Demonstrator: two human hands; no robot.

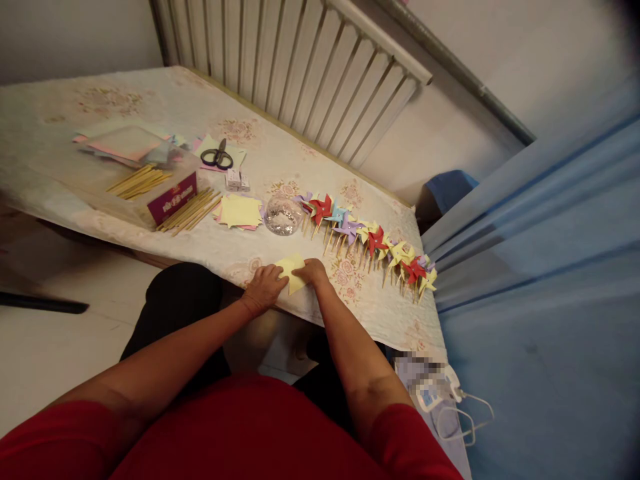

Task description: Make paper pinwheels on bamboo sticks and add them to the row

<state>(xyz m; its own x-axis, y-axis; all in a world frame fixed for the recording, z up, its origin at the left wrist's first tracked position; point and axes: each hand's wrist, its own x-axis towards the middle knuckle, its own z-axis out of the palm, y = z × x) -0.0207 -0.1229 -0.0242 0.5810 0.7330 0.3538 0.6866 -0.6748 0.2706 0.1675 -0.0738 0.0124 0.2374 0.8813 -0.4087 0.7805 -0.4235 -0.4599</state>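
Observation:
A yellow sheet of paper [294, 270] is between my hands at the front edge of the table. My left hand [266, 287] is closed on its left side, and my right hand [313, 271] grips its right side. Just beyond the paper sits a clear round container [283, 217] of small shiny pins or beads. A stack of coloured paper squares [240, 211], yellow on top, lies to the left of it. Rightward stretches a row of paper pinwheels [350, 230] on wooden sticks, in red, yellow, purple and blue.
Wooden sticks [193, 212] lie by an open box with a purple label [173, 199], which holds more sticks [139, 182]. Black-handled scissors [218, 157] rest on paper behind small white boxes [237, 180]. A radiator [295, 67] stands behind the table; a blue curtain [540, 267] hangs at right.

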